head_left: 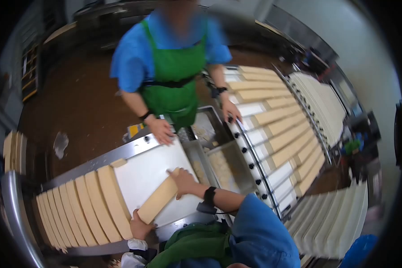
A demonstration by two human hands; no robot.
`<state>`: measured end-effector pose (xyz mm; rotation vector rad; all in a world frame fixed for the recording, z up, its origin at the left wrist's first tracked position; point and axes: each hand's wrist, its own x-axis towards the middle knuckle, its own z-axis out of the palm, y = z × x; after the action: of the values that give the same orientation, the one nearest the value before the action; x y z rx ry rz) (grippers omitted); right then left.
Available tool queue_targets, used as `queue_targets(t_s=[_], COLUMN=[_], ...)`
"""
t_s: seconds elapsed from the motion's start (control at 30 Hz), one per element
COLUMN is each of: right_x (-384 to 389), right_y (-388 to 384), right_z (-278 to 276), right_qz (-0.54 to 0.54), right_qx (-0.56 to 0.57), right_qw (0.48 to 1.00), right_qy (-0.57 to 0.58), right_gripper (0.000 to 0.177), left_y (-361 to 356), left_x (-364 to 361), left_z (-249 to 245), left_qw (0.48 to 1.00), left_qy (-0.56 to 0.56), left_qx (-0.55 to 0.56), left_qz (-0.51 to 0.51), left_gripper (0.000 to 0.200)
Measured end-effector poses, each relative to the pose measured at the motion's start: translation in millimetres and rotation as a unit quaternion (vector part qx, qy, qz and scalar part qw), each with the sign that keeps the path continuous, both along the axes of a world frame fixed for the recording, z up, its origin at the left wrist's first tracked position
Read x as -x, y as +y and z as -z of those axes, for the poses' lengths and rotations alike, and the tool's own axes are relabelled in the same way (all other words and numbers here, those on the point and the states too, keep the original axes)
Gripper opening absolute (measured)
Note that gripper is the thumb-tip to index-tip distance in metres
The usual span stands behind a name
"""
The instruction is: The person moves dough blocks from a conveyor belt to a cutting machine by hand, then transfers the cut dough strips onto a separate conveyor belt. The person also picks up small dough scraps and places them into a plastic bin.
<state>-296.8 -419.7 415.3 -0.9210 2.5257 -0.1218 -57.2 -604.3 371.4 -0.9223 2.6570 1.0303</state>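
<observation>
A long pale dough strip [159,198] lies slantwise over the white work surface [143,172], held at both ends. My left hand [141,224] grips its lower end, near the front edge. Around its upper end, close to the metal trays, my right hand [184,182] has its fingers wrapped. To the left, several similar strips [91,207] stand side by side in a row, and a small piece [118,163] sits at the top of the nearest one.
Across the surface stands a co-worker in a green apron [176,76], one hand on the metal edge, the other by the right conveyor [250,136]. Strips [283,129] lie on that conveyor. Metal trays [230,165] with pale scraps sit between the surfaces.
</observation>
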Motion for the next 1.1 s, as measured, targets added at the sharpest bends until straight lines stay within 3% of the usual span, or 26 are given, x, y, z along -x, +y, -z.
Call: queue_targets(t_s=[0.03,0.1,0.13,0.23,0.33,0.4,0.43,0.5,0.53,0.63,0.73,0.83,0.87,0.97,1.1], right_x=[-13.7,-31.4,-34.1,-36.3,-23.2,-9.0,-3.5,8.0,13.1,26.1,46.6,58.8,58.9,78.0,84.2], right_y=[6.0,17.6,27.9,87.1,193.9,280.0,325.1,399.1,437.9,508.3,552.2,575.1,584.0,583.9,568.8], right_z=[2.0,24.1,24.1,-3.1,-32.2,-60.8,-80.2,-115.1,-110.8,-115.4,-72.4,-41.1,-37.6,-9.8,-44.2], right_qz=[-0.026,0.049,0.084,0.140,0.214,0.268,0.262,0.287,0.264,0.268,0.212,0.316,0.397,0.586,0.602], right_qx=[-0.010,0.049,0.078,0.084,0.194,0.151,0.149,0.109,0.121,0.095,0.135,0.288,0.283,0.199,0.113], right_qw=[0.999,0.994,0.989,0.980,0.937,0.934,0.936,0.944,0.949,0.959,0.968,0.888,0.845,0.785,0.790], right_qy=[0.047,0.080,0.098,0.110,0.196,0.180,0.181,0.120,0.126,0.016,-0.009,-0.169,-0.222,0.031,0.008], right_gripper=[0.066,0.056,0.051,0.052,0.053,0.061,0.063,0.058,0.060,0.063,0.071,0.081,0.087,0.088,0.088], left_y=[3.3,7.7,11.9,45.7,110.4,167.7,195.8,255.3,283.4,352.5,386.9,403.7,407.9,422.6,442.0], left_x=[3.0,10.4,16.6,50.4,101.2,132.0,144.7,163.0,160.3,163.2,173.8,182.9,187.0,194.4,191.0], left_z=[-1.1,2.0,-4.2,-25.1,-55.1,-89.9,-102.1,-113.6,-90.2,-98.6,-106.9,-124.1,-129.8,-126.4,-98.5], left_qw=[1.000,1.000,1.000,0.998,0.980,0.955,0.930,0.888,0.866,0.852,0.879,0.891,0.894,0.880,0.884], left_qy=[0.001,0.007,0.016,0.038,0.120,0.158,0.160,0.108,0.096,-0.002,0.000,0.003,0.000,0.020,0.046], left_qx=[0.002,0.004,-0.018,-0.008,-0.023,-0.089,-0.186,-0.306,-0.381,-0.430,-0.328,-0.243,-0.219,-0.301,-0.324], left_qz=[-0.004,-0.019,-0.020,0.048,0.154,0.235,0.274,0.325,0.310,0.298,0.346,0.384,0.392,0.367,0.335], left_gripper=[0.092,0.085,0.072,0.066,0.064,0.068,0.072,0.079,0.082,0.084,0.082,0.078,0.076,0.074,0.071])
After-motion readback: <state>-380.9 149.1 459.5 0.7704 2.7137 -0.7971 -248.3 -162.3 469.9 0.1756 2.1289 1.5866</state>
